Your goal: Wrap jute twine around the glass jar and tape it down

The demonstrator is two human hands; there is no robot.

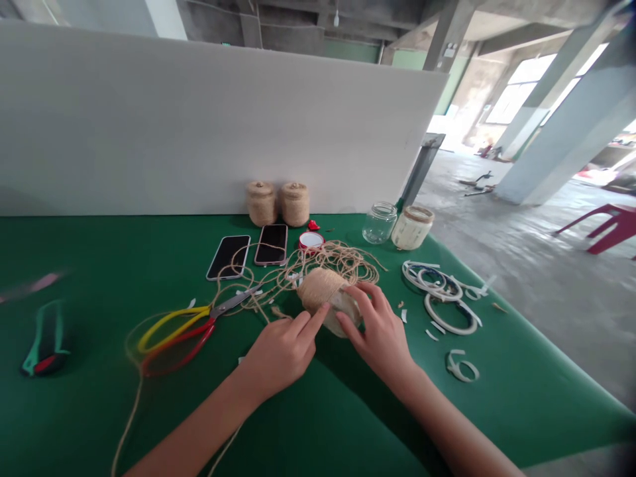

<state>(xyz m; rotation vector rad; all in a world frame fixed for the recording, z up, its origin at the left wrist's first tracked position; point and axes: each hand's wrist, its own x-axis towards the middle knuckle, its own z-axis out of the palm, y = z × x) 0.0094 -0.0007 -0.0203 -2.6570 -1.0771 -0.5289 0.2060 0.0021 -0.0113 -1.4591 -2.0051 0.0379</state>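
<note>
Right hand (381, 326) clasped the half-wrapped jar (340, 304), left hand (284, 351) pressed its twine (318, 286) by forefinger, pinch unclear; snug winding likely required even tension

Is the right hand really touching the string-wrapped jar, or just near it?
Touching. The head view shows the right hand holding the string-wrapped jar, with its fingers spread right over the jar's pale end.

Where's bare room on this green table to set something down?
Left of the phones, between white board and scissors; also near right, between the right forearm, white ring and table edge. Crowded: the middle, with string, wrapped jar and both hands.
</note>
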